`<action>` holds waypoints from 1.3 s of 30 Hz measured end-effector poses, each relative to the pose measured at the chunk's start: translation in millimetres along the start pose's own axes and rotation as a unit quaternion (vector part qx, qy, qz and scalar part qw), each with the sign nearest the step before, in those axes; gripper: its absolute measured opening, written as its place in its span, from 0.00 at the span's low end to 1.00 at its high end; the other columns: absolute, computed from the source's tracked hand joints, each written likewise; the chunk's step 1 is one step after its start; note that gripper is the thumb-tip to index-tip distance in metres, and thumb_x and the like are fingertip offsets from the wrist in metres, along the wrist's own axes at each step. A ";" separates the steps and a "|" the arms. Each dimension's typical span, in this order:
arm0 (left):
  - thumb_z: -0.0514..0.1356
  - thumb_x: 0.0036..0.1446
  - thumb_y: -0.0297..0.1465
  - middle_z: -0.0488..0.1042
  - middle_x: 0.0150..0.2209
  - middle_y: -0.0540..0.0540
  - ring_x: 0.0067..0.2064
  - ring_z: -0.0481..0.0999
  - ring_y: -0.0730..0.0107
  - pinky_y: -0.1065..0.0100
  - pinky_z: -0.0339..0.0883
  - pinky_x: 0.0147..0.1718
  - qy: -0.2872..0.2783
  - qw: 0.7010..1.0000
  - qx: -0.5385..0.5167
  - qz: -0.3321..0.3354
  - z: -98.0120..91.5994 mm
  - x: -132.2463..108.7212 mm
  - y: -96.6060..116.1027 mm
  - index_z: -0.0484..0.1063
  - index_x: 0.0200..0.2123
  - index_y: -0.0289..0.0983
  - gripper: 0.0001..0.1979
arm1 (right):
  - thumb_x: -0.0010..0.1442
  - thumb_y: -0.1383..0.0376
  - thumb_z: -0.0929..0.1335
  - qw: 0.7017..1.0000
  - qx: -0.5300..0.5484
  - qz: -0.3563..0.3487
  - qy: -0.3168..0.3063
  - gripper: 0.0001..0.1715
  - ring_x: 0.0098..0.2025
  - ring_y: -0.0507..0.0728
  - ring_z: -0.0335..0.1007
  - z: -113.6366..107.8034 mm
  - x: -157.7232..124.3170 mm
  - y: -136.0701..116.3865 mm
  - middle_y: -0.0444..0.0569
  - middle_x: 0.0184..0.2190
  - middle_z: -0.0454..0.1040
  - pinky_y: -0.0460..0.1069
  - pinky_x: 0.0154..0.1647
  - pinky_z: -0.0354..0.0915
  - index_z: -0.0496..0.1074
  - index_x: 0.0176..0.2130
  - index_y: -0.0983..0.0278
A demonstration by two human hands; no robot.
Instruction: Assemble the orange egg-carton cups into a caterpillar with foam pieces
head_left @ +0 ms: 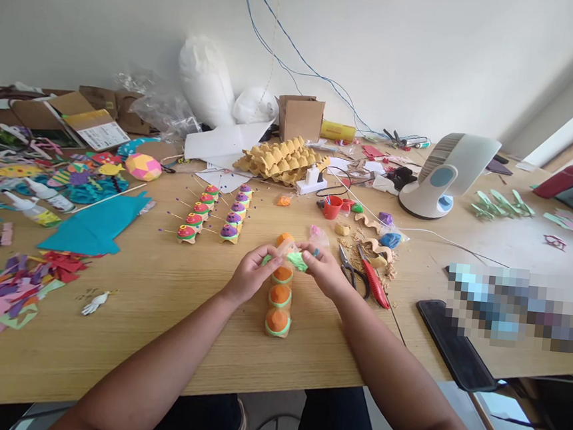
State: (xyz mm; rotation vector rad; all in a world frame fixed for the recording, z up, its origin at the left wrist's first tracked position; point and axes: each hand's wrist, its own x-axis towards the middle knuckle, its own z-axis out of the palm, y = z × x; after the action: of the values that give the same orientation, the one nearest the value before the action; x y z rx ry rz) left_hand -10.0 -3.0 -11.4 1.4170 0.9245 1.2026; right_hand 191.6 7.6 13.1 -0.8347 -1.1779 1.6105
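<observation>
My left hand [256,272] and my right hand [323,266] both pinch a see-through plastic bag [288,247] with bright green soft clay [296,261] in it. Below the bag, a strip of egg carton [280,299] lies on the table, pointing away from me. Its cups carry orange domes with light green bands round the nearer ones. My hands and the bag cover part of the strip. Beyond my left hand stand a red caterpillar [199,214] and a purple one [235,214], both of egg-carton cups with pins stuck in.
Scissors [352,271] and a red-handled cutter [374,276] lie right of my right hand. A phone [456,343] is further right. Behind stand a white fan [445,175], a red cup [332,207] and stacked egg cartons [281,158]. Paper scraps [25,279] cover the left side.
</observation>
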 end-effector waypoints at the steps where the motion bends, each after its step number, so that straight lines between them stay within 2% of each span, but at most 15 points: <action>1: 0.65 0.62 0.46 0.67 0.30 0.52 0.33 0.64 0.73 0.71 0.60 0.36 0.003 1.000 0.003 0.007 -0.7 0.5 0.4 0.71 0.33 0.38 0.17 | 0.48 0.46 0.80 1.000 -0.030 -0.007 -0.002 0.29 0.32 0.51 0.68 0.4 -0.2 0.8 0.44 0.32 0.76 0.47 0.36 0.64 0.79 0.41 0.62; 4: 0.63 0.63 0.46 0.69 0.30 0.52 0.34 0.66 0.71 0.70 0.62 0.38 -0.001 1.000 -0.002 0.020 -0.8 1.7 1.0 0.71 0.35 0.39 0.17 | 0.47 0.49 0.81 0.997 -0.077 -0.025 0.010 0.26 0.33 0.52 0.67 2.0 -0.1 4.8 0.43 0.31 0.76 0.48 0.39 0.64 0.78 0.38 0.62; 8: 0.61 0.66 0.45 0.71 0.31 0.50 0.37 0.68 0.69 0.69 0.63 0.40 -0.007 0.998 0.036 0.045 1.1 1.6 3.8 0.72 0.33 0.38 0.17 | 0.49 0.46 0.79 0.990 -0.121 -0.067 -0.005 0.24 0.38 0.54 0.69 1.6 0.8 6.3 0.47 0.37 0.76 0.50 0.42 0.65 0.78 0.35 0.62; 11: 0.62 0.66 0.43 0.71 0.31 0.50 0.37 0.70 0.69 0.68 0.64 0.41 -0.019 0.996 0.064 0.061 1.5 0.5 8.3 0.73 0.31 0.38 0.16 | 0.50 0.45 0.79 0.976 -0.187 -0.112 0.001 0.24 0.38 0.54 0.67 0.4 0.1 2.9 0.49 0.38 0.74 0.49 0.37 0.63 0.80 0.32 0.63; 14: 0.61 0.66 0.43 0.71 0.30 0.50 0.35 0.71 0.68 0.68 0.65 0.41 -0.043 0.993 0.087 0.071 1.8 -0.8 11.9 0.73 0.31 0.38 0.16 | 0.54 0.46 0.77 0.968 -0.225 -0.106 -0.020 0.23 0.33 0.52 0.63 1.2 -1.9 0.5 0.47 0.33 0.72 0.49 0.34 0.59 0.81 0.35 0.63; 17: 0.60 0.67 0.42 0.71 0.30 0.50 0.35 0.71 0.68 0.67 0.65 0.40 -0.043 0.992 0.097 0.075 2.7 -1.6 13.0 0.73 0.31 0.38 0.16 | 0.57 0.46 0.75 0.973 -0.215 -0.081 -0.034 0.24 0.31 0.52 0.62 2.4 -3.4 0.6 0.45 0.30 0.72 0.49 0.34 0.60 0.79 0.35 0.64; 21: 0.60 0.67 0.42 0.70 0.31 0.50 0.36 0.70 0.69 0.68 0.64 0.40 -0.033 0.992 0.097 0.079 4.0 -1.6 12.4 0.72 0.33 0.38 0.15 | 0.58 0.46 0.74 0.976 -0.199 -0.092 -0.010 0.24 0.32 0.52 0.65 2.7 -3.3 0.7 0.45 0.30 0.72 0.49 0.35 0.61 0.76 0.33 0.65; 27: 0.58 0.69 0.40 0.71 0.32 0.49 0.37 0.71 0.69 0.68 0.65 0.41 -0.028 0.983 0.141 0.114 4.5 -1.6 12.0 0.74 0.33 0.38 0.15 | 0.53 0.45 0.77 0.992 -0.117 -0.050 -0.019 0.26 0.30 0.51 0.65 3.6 -1.6 4.8 0.44 0.29 0.74 0.48 0.33 0.63 0.75 0.36 0.64; 31: 0.59 0.68 0.39 0.70 0.31 0.50 0.35 0.70 0.70 0.68 0.64 0.39 -0.020 0.980 0.152 0.128 4.5 -2.3 12.7 0.74 0.31 0.38 0.15 | 0.53 0.46 0.77 0.992 -0.111 -0.059 0.001 0.25 0.28 0.50 0.64 4.4 -2.1 7.1 0.42 0.27 0.72 0.47 0.32 0.61 0.74 0.33 0.64; 39: 0.59 0.68 0.41 0.71 0.29 0.49 0.34 0.71 0.69 0.68 0.64 0.38 -0.022 0.981 0.149 0.124 4.9 -4.5 17.5 0.74 0.30 0.38 0.17 | 0.53 0.45 0.77 0.990 -0.115 -0.080 -0.003 0.26 0.29 0.51 0.62 7.6 -5.4 1.5 0.42 0.25 0.68 0.48 0.30 0.60 0.71 0.29 0.63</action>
State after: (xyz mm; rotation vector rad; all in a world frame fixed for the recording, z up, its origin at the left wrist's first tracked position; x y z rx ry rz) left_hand -7.2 -11.7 4.9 1.8353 0.9457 1.2453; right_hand 186.0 0.0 14.0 -0.8565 -1.4175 1.3652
